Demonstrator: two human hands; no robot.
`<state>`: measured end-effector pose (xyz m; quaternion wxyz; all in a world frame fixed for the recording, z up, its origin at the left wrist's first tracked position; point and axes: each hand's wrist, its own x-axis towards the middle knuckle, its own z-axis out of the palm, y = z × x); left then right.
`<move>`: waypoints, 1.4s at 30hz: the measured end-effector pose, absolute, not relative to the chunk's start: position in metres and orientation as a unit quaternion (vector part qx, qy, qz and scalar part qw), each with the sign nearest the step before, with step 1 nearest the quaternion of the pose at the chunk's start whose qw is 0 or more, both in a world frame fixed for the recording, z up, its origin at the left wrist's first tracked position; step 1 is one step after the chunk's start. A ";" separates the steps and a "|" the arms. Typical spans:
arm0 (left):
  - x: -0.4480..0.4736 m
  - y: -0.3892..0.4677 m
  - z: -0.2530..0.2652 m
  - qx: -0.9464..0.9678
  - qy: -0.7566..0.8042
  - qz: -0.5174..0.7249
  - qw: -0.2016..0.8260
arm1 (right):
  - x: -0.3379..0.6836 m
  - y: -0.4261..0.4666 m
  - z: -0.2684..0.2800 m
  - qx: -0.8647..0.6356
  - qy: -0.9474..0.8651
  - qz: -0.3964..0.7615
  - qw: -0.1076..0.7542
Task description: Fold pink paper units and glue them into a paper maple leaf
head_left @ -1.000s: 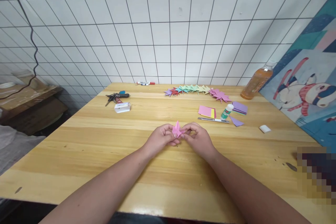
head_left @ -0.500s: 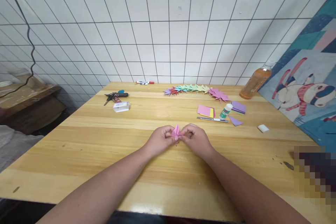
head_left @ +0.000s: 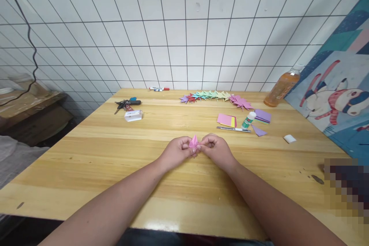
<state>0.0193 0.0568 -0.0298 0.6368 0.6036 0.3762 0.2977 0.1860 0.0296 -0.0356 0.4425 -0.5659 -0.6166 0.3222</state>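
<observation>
A small piece of folded pink paper (head_left: 194, 142) is held up just above the wooden table, one pointed flap standing upright. My left hand (head_left: 179, 151) pinches it from the left, thumb in front and fingers behind. From the right, my right hand (head_left: 216, 150) grips its edge between thumb and forefinger. The paper's lower part is partly hidden by the fingertips. Beyond the hands lie a stack of pink and yellow paper squares (head_left: 226, 120), a slim pen-like tool (head_left: 233, 129), a glue stick (head_left: 248, 120) and a purple folded triangle (head_left: 259, 130).
A curved chain of folded coloured paper (head_left: 215, 96) lies near the tiled wall. Purple paper squares (head_left: 263, 115), an amber drink bottle (head_left: 281, 87) and a white eraser-like block (head_left: 290, 138) are on the right. Keys (head_left: 127, 104), a small white box (head_left: 133, 115) and markers (head_left: 159, 88) sit left and back.
Both hands keep their pinch on the pink paper, with only a slight shift of the fingers. The whole view has moved a little; the table items stay put.
</observation>
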 end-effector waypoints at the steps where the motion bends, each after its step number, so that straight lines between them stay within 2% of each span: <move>1: 0.019 0.057 -0.030 0.604 0.376 0.297 0.636 | 0.186 0.030 -0.036 -0.566 -0.618 0.319 0.443; 7: 0.018 0.057 -0.029 0.611 0.379 0.294 0.629 | 0.185 0.028 -0.034 -0.558 -0.616 0.315 0.459; 13: 0.019 0.056 -0.029 0.606 0.368 0.292 0.641 | 0.184 0.025 -0.028 -0.547 -0.574 0.397 0.462; 18: 0.019 0.057 -0.030 0.587 0.371 0.285 0.660 | 0.184 0.024 -0.026 -0.539 -0.576 0.380 0.483; 23: 0.017 0.059 -0.028 0.557 0.347 0.295 0.694 | 0.181 0.023 -0.030 -0.537 -0.552 0.444 0.459; 31: 0.017 0.059 -0.031 0.637 0.383 0.302 0.596 | 0.180 0.024 -0.029 -0.551 -0.519 0.514 0.403; 42: 0.018 0.057 -0.029 0.650 0.385 0.287 0.589 | 0.180 0.025 -0.030 -0.556 -0.525 0.488 0.420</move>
